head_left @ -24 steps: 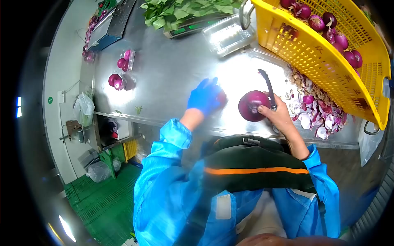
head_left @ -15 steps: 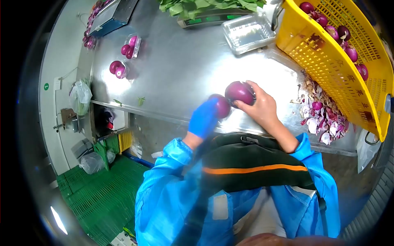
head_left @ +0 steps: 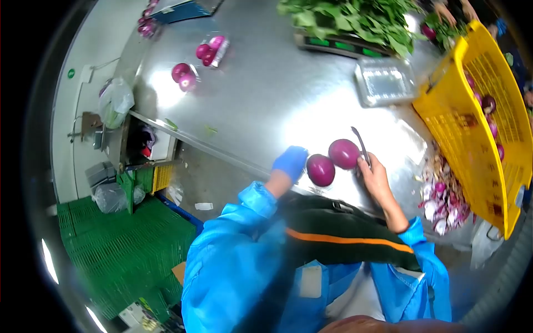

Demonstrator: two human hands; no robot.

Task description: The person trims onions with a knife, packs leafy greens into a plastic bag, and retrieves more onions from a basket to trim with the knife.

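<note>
While one red onion (head_left: 321, 170) lies just right of my gloved left hand (head_left: 290, 162), a second onion (head_left: 344, 154) sits beside my right hand (head_left: 375, 175), which is closed round a slim, dark-bladed knife (head_left: 359, 143). Left finger opening: cannot tell, blurred. Judgement: keep the edge turned away from onions and left fingers.

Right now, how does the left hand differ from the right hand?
The left hand wears a blue glove, while the right hand is bare.
The right hand grips a knife; no tool shows in the left hand.
The left hand is beside the nearer onion, while the right hand is close to the farther onion.
Both hands come out of blue sleeves.
</note>
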